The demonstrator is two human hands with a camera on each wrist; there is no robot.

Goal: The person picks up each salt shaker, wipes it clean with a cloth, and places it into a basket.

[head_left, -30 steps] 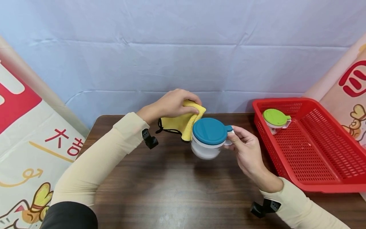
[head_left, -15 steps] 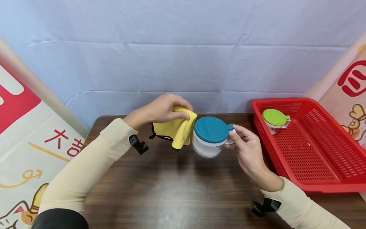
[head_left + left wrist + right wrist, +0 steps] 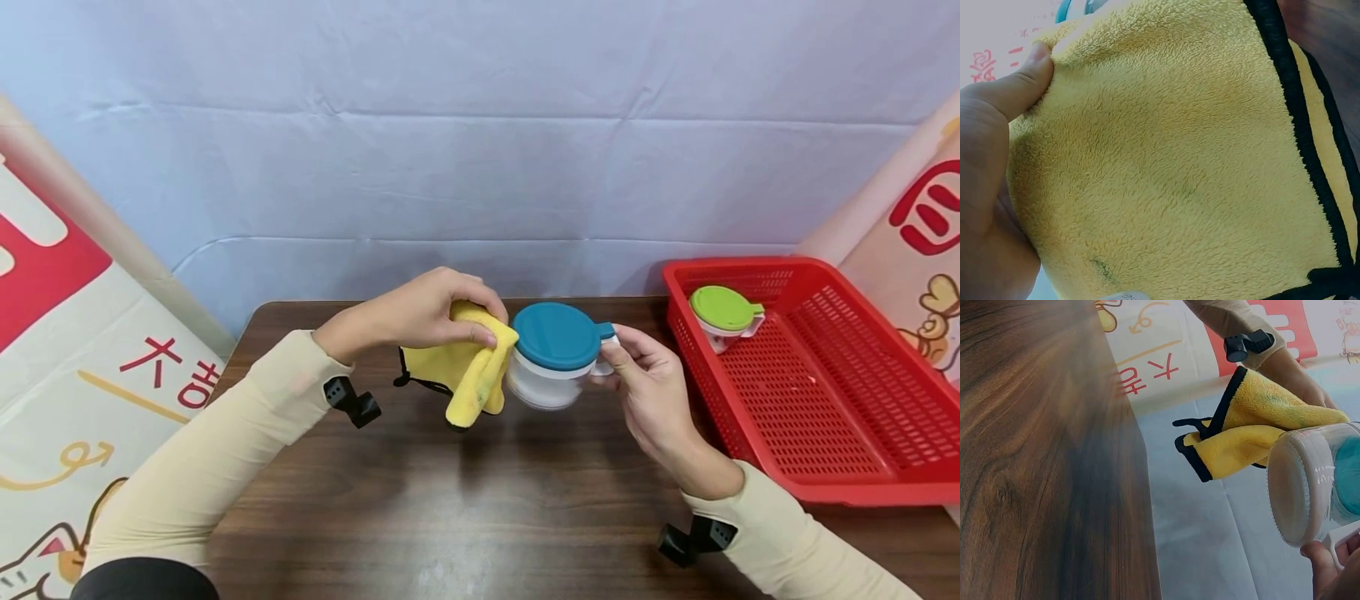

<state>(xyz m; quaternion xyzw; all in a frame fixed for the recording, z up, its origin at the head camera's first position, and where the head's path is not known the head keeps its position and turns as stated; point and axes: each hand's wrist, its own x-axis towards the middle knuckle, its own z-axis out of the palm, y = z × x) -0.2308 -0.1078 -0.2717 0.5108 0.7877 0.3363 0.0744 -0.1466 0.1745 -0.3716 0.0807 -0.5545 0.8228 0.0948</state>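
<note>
My left hand (image 3: 427,310) pinches a folded yellow cloth (image 3: 480,379) with black edging, thumb in front. The fleecy cloth (image 3: 1166,144) fills most of the left wrist view and shows small dark stains. Right of it, my right hand (image 3: 651,387) holds a clear jar (image 3: 547,390) by its white side handle. The jar has a blue lid (image 3: 557,336) and is raised over the table. Its round base (image 3: 1288,494) faces the right wrist camera, with the cloth right at its side. The left fingers behind the cloth are hidden.
On the right of the brown wooden table (image 3: 450,517) stands a red perforated basket (image 3: 750,450). Inside its far left corner is a smaller jar with a green lid (image 3: 722,307). A pale cloth backdrop (image 3: 480,167) hangs behind the table.
The left hand and the yellow cloth have moved left along the jar's side and down toward me. The right hand keeps the jar nearly in place, shifted slightly right.
</note>
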